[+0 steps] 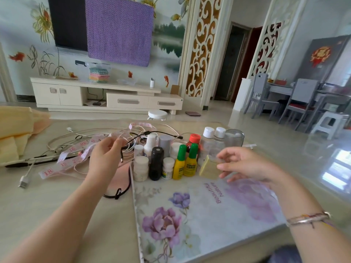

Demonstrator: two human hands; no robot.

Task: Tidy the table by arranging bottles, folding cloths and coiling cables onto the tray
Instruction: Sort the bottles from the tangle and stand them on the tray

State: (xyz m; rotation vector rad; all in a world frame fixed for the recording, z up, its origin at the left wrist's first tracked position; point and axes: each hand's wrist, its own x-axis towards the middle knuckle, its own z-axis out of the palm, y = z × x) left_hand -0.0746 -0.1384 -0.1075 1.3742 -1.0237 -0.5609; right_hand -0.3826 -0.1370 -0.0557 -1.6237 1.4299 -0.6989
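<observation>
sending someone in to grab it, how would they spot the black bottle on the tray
Find the floral tray on the table; bottles stand bunched along its far edge. In the front row, second from the left, is the black bottle, between a white jar and a small white bottle. It is the only all-black one.

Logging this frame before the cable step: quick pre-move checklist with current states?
1. Bottles grouped upright at the tray's far edge, e.g. black bottle, two yellow bottles: ok.
2. Right hand free: not ok, it pinches a small yellowish block.
3. Left hand on the cables: cannot tell, fingers are at the tangle but the grip is blurred.
4. Cables coiled: not ok, mixed with the measuring tape beside the tray.
5. Cloths on tray: not ok, yellow pile sits far left on the table.
6. Bare tray space near the person: ok.
</observation>
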